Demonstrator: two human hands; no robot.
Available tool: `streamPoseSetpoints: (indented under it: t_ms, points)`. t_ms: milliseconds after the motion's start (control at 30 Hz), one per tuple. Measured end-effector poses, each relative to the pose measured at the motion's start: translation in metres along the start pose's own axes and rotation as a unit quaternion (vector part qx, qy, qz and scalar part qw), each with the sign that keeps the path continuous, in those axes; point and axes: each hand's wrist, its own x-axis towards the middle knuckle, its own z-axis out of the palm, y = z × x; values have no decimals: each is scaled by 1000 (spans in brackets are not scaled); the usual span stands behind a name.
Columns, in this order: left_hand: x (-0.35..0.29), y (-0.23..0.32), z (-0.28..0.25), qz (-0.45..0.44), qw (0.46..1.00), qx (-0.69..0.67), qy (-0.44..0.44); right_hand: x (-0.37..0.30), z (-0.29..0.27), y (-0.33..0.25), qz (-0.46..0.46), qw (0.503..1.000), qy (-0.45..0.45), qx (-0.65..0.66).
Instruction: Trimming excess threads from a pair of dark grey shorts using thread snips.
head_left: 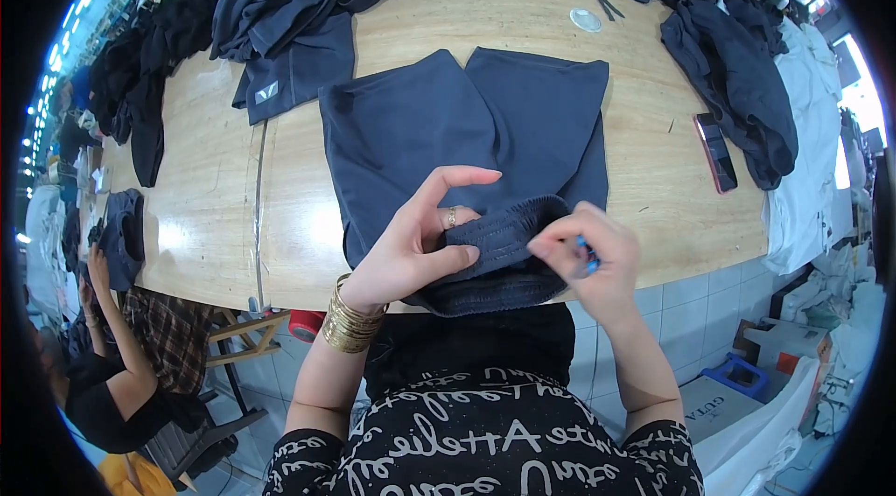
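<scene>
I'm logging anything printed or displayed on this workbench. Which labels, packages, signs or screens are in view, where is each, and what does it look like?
Phone: flat on the wooden table, right of the dark shorts; slim rectangle, dark screen, reddish edge.
Garment label: on folded dark fabric, upper left of the shorts; small pale grey patch.
Cardboard box: on the floor, lower right; light brown with dark print.

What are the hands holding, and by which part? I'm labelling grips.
Left hand pinches the dark shorts by the elastic waistband; right hand holds a small blue tool beside it.
</scene>
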Motion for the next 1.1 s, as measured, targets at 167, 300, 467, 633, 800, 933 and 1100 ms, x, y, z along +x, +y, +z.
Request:
streamPoseSetpoints:
  t_ms: [167,300,467,633,800,933,1100]
  points:
    - [-1,2,2,-11,1000,13,7,5,-10,1,-34,996,-79,25]
    - [1,-7,-2,3,1000,9,16,7,-11,-8,-2,993,-96,66]
    - [1,-8,-1,0,999,14,29,4,-18,1,-39,986,-155,44]
    - [2,-5,2,21,995,80,48,8,-3,-15,-74,984,-105,-126]
    - [1,-5,5,22,994,80,72,5,-4,-2,-70,991,-103,41]
    - [0,-6,4,25,994,78,74,4,-11,-6,-15,979,-201,30]
    - [1,-6,3,21,994,84,74,1,-12,-1,-24,989,-143,39]
